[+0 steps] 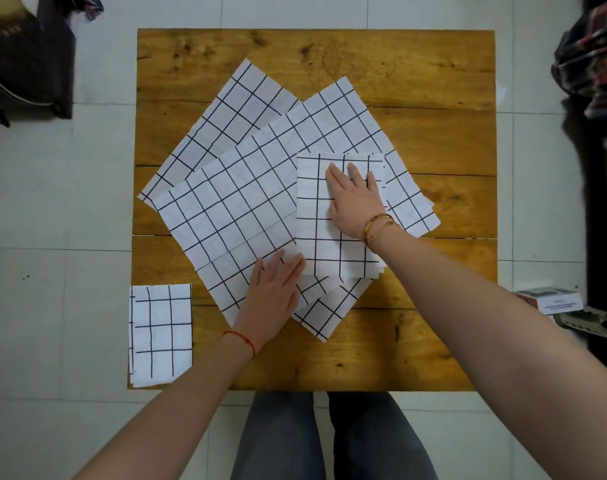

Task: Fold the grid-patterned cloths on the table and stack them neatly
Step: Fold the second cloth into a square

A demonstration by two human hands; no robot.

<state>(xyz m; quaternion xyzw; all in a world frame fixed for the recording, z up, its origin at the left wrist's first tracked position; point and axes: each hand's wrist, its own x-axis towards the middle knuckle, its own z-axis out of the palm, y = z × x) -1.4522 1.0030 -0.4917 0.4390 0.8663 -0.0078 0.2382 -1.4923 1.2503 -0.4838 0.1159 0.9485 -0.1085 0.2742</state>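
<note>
Left hand (pixel 272 292) flat at folded cloth (pixel 340 216) edge, right hand (pixel 355 199) flat atop, neither grip clamped

Both arms outstretched, left hand (pixel 273 292) and right hand (pixel 354 199) flat, palms down (fingers straight).

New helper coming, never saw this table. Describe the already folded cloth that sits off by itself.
On the wooden table, look to the near left corner. The folded cloth lies there alone, square to the edges, untouched, unlike the folded one under the right hand atop the spread cloths.
</note>
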